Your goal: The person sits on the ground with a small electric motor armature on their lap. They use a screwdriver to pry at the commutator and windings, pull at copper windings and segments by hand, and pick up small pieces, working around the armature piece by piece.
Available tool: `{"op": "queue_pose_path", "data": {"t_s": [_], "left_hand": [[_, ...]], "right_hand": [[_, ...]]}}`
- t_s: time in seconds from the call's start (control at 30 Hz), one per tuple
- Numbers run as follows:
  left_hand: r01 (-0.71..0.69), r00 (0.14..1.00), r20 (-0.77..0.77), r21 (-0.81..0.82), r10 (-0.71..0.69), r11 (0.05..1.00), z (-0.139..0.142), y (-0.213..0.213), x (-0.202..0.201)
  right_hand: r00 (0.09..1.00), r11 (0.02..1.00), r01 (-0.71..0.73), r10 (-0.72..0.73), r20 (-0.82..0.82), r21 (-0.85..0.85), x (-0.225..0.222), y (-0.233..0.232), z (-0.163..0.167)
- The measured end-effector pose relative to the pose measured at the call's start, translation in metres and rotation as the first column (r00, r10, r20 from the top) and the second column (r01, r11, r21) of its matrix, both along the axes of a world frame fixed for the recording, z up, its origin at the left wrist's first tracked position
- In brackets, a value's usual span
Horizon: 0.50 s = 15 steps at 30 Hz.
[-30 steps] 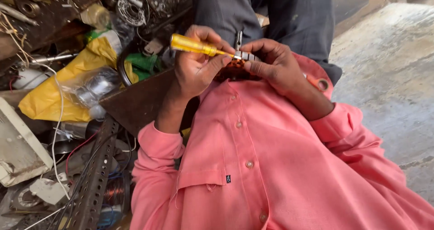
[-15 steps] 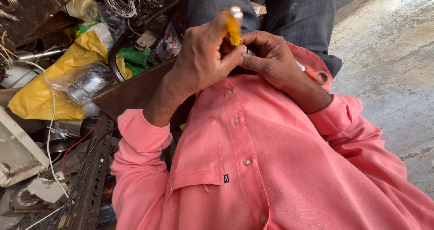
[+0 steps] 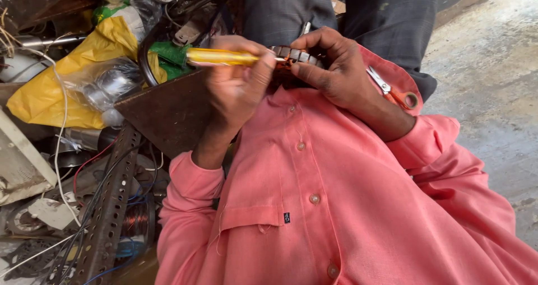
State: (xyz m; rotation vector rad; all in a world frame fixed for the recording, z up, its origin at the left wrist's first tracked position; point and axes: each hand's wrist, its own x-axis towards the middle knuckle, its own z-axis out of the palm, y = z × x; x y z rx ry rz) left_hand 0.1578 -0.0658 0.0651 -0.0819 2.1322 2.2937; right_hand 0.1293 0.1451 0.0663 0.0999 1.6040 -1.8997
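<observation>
- Gripping a yellow-handled screwdriver [image 3: 224,56], the left hand [image 3: 238,86] is levelling its tip into the work.
- Steadying it, the right hand [image 3: 330,66] is clasping a ringed metal part [image 3: 297,55] at three o'clock.

soft even daylight, faint shadows, slight blur, no glare.

A cluttered repair workshop: tangled wires [image 3: 61,133], a perforated metal bar [image 3: 109,206] and copper coils [image 3: 137,220] crowd the left; bare concrete floor [image 3: 493,66] right.
</observation>
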Motion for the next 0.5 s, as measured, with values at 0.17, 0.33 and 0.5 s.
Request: {"op": "queue_pose_path", "data": {"t_s": [0.17, 0.33, 0.5], "left_hand": [[0.009, 1.000, 0.011, -0.095, -0.008, 0.995, 0.004, -0.009, -0.012], [0.090, 0.995, 0.055, -0.278, -0.077, 0.956, 0.010, -0.005, -0.025], [0.069, 0.926, -0.296, -0.475, -0.234, 0.877, 0.020, 0.001, -0.011]], "right_hand": [[1.000, 1.000, -0.007, 0.007, 0.001, -0.012, -0.001, 0.000, 0.004], [1.000, 1.000, 0.002, -0.002, 0.019, -0.031, 0.001, 0.001, 0.001], [0.994, 1.000, -0.020, 0.020, -0.104, -0.002, 0.005, 0.002, -0.003]]}}
